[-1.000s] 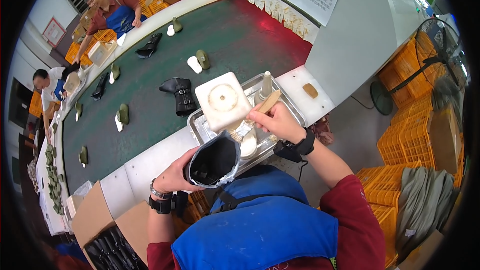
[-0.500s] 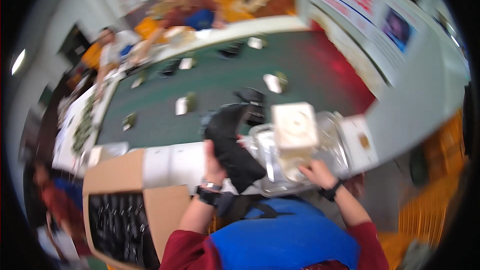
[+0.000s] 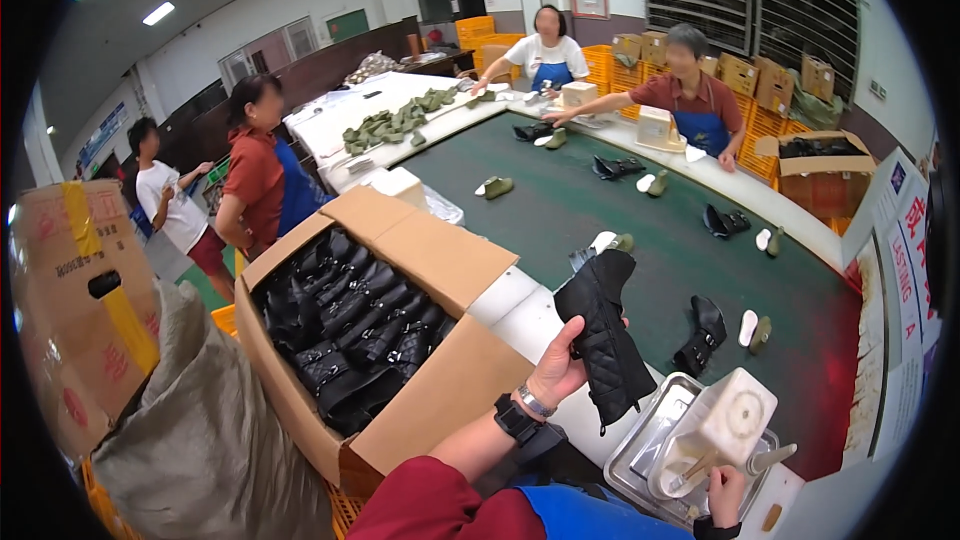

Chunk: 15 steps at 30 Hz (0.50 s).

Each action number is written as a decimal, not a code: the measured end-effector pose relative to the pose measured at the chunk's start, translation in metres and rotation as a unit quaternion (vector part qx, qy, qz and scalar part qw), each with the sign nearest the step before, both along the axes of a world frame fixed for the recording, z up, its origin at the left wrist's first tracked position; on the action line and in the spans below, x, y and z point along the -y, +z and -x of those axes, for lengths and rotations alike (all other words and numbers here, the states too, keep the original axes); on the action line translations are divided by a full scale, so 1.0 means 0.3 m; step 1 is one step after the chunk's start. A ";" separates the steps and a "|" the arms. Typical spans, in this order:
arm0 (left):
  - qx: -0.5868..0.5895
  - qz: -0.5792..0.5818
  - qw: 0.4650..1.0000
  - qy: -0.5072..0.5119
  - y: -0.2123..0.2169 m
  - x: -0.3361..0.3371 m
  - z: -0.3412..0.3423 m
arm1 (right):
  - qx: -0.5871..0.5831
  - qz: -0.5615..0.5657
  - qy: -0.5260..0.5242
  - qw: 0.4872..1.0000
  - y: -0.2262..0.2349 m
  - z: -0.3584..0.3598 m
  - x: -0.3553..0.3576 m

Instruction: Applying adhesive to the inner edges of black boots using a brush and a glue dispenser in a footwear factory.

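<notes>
— What do the containers hold?
— The cardboard box (image 3: 400,340) holds black boots. My left hand (image 3: 555,370) grips a quilted boot upper (image 3: 605,340) above the worktop (image 3: 530,315); my right hand (image 3: 725,490) grasps a brush (image 3: 765,460) at the metal tray (image 3: 640,455).

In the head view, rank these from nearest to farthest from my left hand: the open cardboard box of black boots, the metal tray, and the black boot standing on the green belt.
From the left hand:
1. Open cardboard box, just to its left.
2. Metal tray, lower right, at the table edge.
3. Black boot on the belt, farther right.
</notes>
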<state>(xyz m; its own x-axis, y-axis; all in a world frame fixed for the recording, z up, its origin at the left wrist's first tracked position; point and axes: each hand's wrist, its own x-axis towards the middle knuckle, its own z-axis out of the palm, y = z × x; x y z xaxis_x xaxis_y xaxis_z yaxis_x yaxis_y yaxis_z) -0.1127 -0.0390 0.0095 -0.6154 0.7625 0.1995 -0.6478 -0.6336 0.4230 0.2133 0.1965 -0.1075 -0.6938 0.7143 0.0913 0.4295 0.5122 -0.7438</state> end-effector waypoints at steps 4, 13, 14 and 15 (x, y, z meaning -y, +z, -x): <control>0.029 -0.012 0.999 0.032 0.028 0.041 -0.011 | -0.035 0.037 0.041 0.998 0.031 0.069 0.016; 0.055 -0.032 0.996 -0.070 0.010 -0.014 -0.077 | -0.070 0.211 0.149 0.963 0.178 0.275 0.186; 0.056 -0.032 0.995 -0.071 0.010 -0.012 -0.080 | -0.069 0.212 0.148 0.964 0.180 0.290 0.194; -0.010 0.002 0.999 -0.032 0.029 0.002 -0.085 | -0.076 0.230 0.147 0.959 0.186 0.303 0.201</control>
<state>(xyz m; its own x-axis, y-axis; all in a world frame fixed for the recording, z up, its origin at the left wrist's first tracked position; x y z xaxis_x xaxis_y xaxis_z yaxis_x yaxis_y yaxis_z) -0.0871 -0.0397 0.0180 -0.5610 0.8014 0.2075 -0.6788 -0.5888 0.4389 0.1222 0.1363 -0.0518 -0.8752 0.4786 -0.0708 0.1859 0.1977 -0.9625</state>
